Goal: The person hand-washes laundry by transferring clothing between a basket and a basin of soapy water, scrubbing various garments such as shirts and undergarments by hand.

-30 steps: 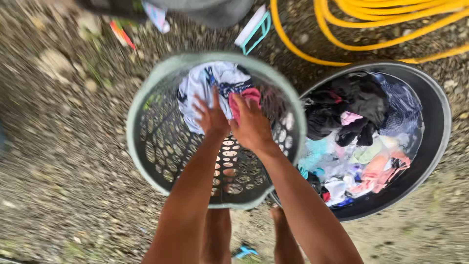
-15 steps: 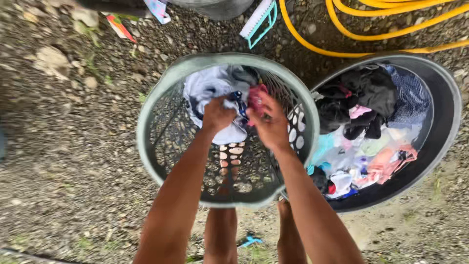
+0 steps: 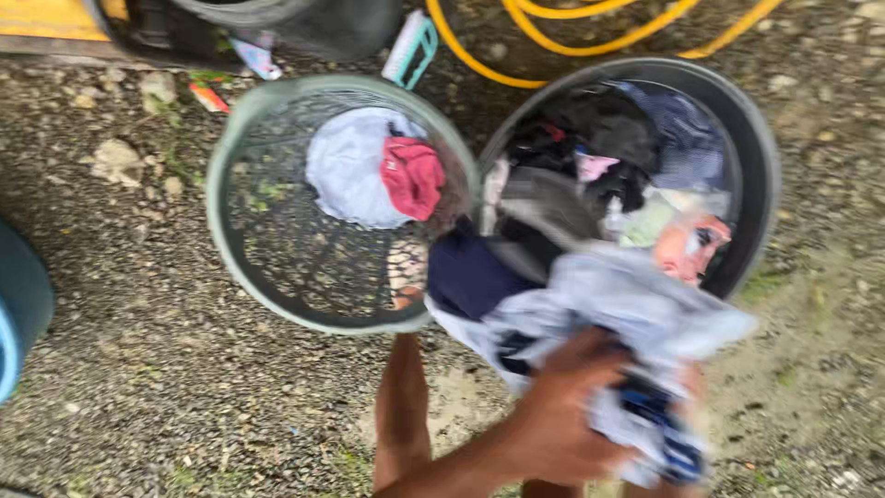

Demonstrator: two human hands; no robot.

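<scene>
My left hand (image 3: 562, 410) grips a bunched white and dark blue garment (image 3: 608, 300), held up in front of me over the near rim of the black tub (image 3: 767, 166). My right hand (image 3: 693, 380) is mostly hidden behind the same cloth and seems to hold it too. The image is blurred here. To the left stands a round green perforated laundry basket (image 3: 219, 194), with a white garment (image 3: 346, 166) and a red one (image 3: 412, 175) lying inside. The tub is full of mixed dark and pastel clothes (image 3: 599, 175).
Gravel ground lies all around. A yellow hose (image 3: 479, 57) coils behind the tub, and a teal and white scrub brush (image 3: 410, 44) lies behind the basket. A dark bin (image 3: 304, 23) stands at the top and a blue container (image 3: 18, 314) at the left edge. My bare leg (image 3: 401, 406) is below the basket.
Both hands have come out of the green basket with the white and blue garment, down and to the right toward the tub. The red garment stayed in the basket.
</scene>
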